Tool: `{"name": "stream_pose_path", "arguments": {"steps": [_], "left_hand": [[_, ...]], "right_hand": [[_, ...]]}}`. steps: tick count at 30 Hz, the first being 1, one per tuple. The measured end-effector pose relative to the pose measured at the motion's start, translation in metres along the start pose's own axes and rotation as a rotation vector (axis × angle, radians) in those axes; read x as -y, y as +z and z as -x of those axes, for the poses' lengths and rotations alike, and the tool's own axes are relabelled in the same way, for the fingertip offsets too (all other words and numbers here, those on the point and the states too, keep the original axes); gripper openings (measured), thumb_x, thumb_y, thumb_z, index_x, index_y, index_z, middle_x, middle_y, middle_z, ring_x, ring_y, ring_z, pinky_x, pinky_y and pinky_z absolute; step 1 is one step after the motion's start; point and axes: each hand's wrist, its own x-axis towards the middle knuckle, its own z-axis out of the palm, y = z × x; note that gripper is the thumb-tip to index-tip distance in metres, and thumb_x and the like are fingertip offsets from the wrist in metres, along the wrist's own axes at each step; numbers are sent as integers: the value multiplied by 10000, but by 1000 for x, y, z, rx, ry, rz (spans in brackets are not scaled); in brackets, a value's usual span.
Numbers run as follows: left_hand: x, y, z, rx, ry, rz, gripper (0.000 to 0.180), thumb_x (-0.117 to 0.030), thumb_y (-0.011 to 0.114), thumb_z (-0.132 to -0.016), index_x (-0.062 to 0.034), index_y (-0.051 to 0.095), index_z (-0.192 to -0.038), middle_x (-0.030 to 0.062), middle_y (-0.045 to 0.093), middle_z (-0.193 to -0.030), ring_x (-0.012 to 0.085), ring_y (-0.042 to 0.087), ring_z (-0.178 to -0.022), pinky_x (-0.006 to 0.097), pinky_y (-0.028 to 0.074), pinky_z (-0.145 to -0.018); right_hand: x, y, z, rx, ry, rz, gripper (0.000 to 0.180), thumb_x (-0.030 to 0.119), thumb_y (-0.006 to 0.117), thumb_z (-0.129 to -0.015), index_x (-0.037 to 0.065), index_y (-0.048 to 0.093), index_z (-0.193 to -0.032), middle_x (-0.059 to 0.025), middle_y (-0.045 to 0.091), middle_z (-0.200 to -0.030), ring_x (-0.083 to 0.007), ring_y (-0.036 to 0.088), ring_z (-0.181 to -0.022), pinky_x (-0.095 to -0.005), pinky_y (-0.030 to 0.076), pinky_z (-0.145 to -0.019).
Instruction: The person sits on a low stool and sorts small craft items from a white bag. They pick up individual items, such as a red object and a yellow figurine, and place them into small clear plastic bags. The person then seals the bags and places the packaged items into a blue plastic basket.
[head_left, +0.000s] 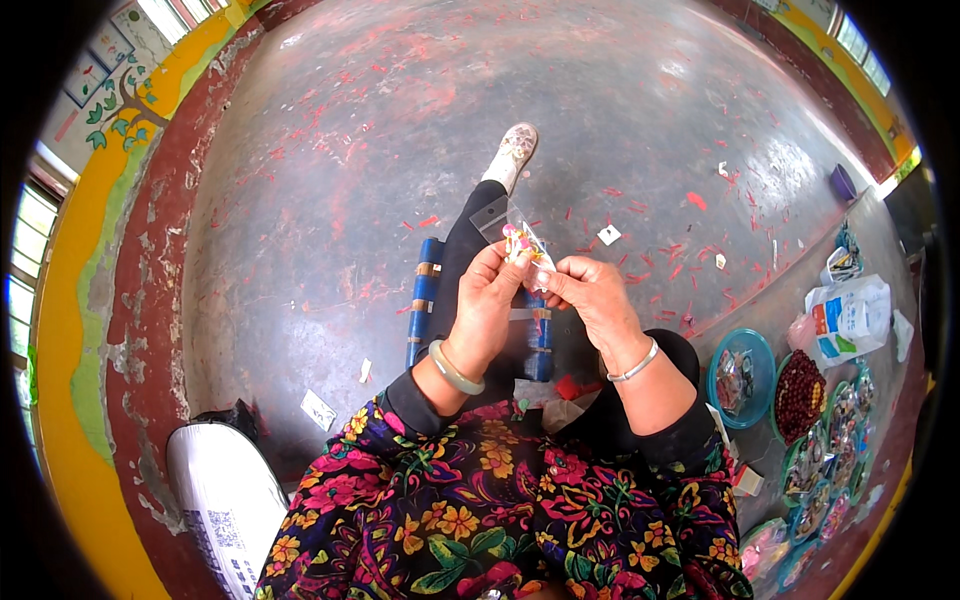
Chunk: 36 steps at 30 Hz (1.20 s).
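Note:
Between my two hands, above my lap, is a small clear plastic bag [527, 243] with a hang-hole flap at its top. Small pink, yellow and white pieces show inside it; their kind is too small to tell. My left hand [490, 290] pinches the bag's left side with thumb and fingers. On the other side, my right hand [592, 300] holds the lower right corner between thumb and forefinger. A pale bangle circles my left wrist, a silver one my right. The fingertips behind the bag are partly hidden.
At the right stand a teal basin [741, 378] of small packets, a basket of dark red beads [799, 397], several filled trays [806, 465] and a white plastic bag [850, 318]. A blue frame [424, 300] is beside my leg. A white sack [225, 505] lies lower left. Red scraps litter the floor [330, 190].

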Motion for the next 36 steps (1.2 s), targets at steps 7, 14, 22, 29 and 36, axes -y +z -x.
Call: {"name": "stream_pose_path", "arguments": {"steps": [7, 14, 22, 29, 36], "left_hand": [[3, 2, 0, -20, 26, -8, 205, -97, 578, -890, -3, 536, -1067, 45, 626, -927, 91, 571, -823, 240, 459, -761], [-6, -8, -2, -54, -208, 106, 84, -42, 587, -863, -31, 599, -945, 61, 640, -905, 104, 580, -757, 213, 463, -648], [-14, -3, -3, -80, -255, 294, 66, -34, 529, -897, -4, 584, -916, 92, 625, -926, 152, 607, -845, 236, 513, -756], [-7, -9, -4, -22, -205, 327, 104, -24, 529, -891, 23, 591, -960, 116, 636, -957, 187, 636, -878, 262, 551, -788], [-4, -12, -4, -36, -201, 268, 105, -41, 545, -887, 18, 593, -960, 105, 639, -939, 182, 638, -861, 267, 553, -772]], "right_hand": [[-2, 0, -1, -54, -81, -38, 192, 168, 656, -836, -18, 647, -789, -41, 625, -698, -81, 553, -622, -214, 434, -587], [-1, 1, 0, -67, -92, 2, 155, 125, 650, -831, -25, 646, -794, -42, 623, -694, -83, 554, -627, -219, 440, -591], [-3, 2, -1, -66, -99, 60, 154, 118, 646, -832, -35, 648, -817, -32, 618, -698, -80, 558, -641, -214, 440, -594], [-9, -2, -4, -59, -169, 106, 146, 109, 640, -824, -36, 647, -805, -37, 619, -681, -80, 561, -638, -223, 443, -592], [-9, -4, -3, -51, -205, 177, 148, 107, 642, -821, -36, 642, -782, -41, 625, -673, -77, 561, -634, -224, 442, -587]]}}
